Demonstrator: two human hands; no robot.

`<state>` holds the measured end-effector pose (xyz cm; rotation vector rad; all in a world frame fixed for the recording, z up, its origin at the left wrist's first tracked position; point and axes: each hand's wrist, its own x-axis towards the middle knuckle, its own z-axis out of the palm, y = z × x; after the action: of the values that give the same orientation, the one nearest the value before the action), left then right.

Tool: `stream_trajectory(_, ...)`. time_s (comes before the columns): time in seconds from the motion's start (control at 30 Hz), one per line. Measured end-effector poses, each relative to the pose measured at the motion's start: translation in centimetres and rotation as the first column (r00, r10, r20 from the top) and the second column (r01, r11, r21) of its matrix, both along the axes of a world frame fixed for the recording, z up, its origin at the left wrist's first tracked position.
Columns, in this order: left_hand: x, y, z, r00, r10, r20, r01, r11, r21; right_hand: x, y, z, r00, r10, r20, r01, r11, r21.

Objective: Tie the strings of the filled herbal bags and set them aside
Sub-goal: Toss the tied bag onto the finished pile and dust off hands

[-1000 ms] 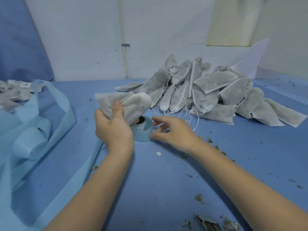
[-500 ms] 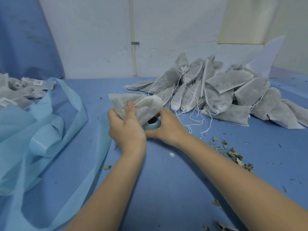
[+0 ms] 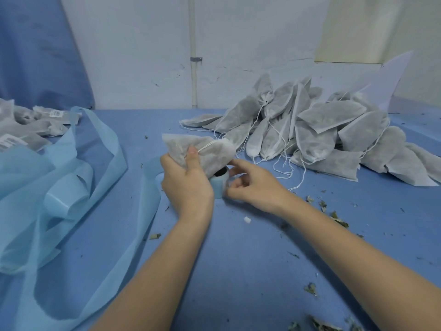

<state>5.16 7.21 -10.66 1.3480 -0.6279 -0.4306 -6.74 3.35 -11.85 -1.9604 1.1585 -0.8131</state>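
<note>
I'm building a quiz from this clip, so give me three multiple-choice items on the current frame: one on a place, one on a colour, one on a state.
1. Where is the big pile of herbal bags?
A. right rear of the table
B. on the floor
C. in a box

2. What colour is the table cover?
A. red
B. blue
C. green

3. What is the left hand doing?
A. lying flat on the table
B. gripping a filled bag
C. pointing at the wall

Key: 1 A, the heap lies far right by the wall; 2 B, the cloth is blue; 3 B, thumb and fingers wrap the bag.
</note>
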Motion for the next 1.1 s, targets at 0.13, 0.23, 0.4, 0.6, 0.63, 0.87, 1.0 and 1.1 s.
stream_trajectory(0.13, -0.1, 0.0, -0.1, 1.0, -0.011, 0.004, 0.011, 1.0, -0.029, 0.1, -0.1, -0.1, 0.997, -0.043, -0.07, 0.035, 0.993, -0.113)
stream_trajectory(0.23, 0.0, 0.1, 0.0, 0.999, 0.004, 0.038, -0.001, 0.998, -0.07, 0.8, -0.5, 0.0, 0.991, -0.085, -0.107, 0.065, 0.982, -0.177)
stream_trajectory(0.4, 0.0, 0.4, -0.2, 0.979, -0.006, 0.203, 0.025, 0.995, -0.093, 1.8, -0.4, 0.0, 0.991, -0.126, -0.05, 0.118, 0.982, -0.148)
stream_trajectory(0.6, 0.1, 0.0, -0.4, 0.994, 0.014, 0.104, -0.012, 1.0, -0.021, 1.6, 0.4, -0.7, 0.976, -0.206, 0.071, 0.212, 0.974, -0.078)
stream_trajectory(0.63, 0.1, -0.1, -0.4, 0.997, 0.015, 0.077, -0.014, 1.0, -0.007, 1.5, 0.6, -0.9, 0.976, -0.197, 0.094, 0.203, 0.977, -0.062)
stream_trajectory(0.87, 0.5, -0.5, -0.4, 1.0, 0.016, -0.024, -0.016, 1.0, 0.013, 1.6, 0.8, -1.0, 0.95, -0.254, 0.181, 0.268, 0.962, -0.056)
stream_trajectory(1.0, 0.6, -0.7, -0.5, 0.999, 0.018, -0.05, -0.017, 1.0, 0.013, 1.7, 1.0, -1.2, 0.926, -0.278, 0.256, 0.294, 0.956, -0.025)
stream_trajectory(1.1, 0.5, -0.7, -0.5, 0.999, 0.014, -0.05, -0.013, 1.0, 0.015, 1.7, 1.2, -1.2, 0.916, -0.292, 0.275, 0.31, 0.951, -0.022)
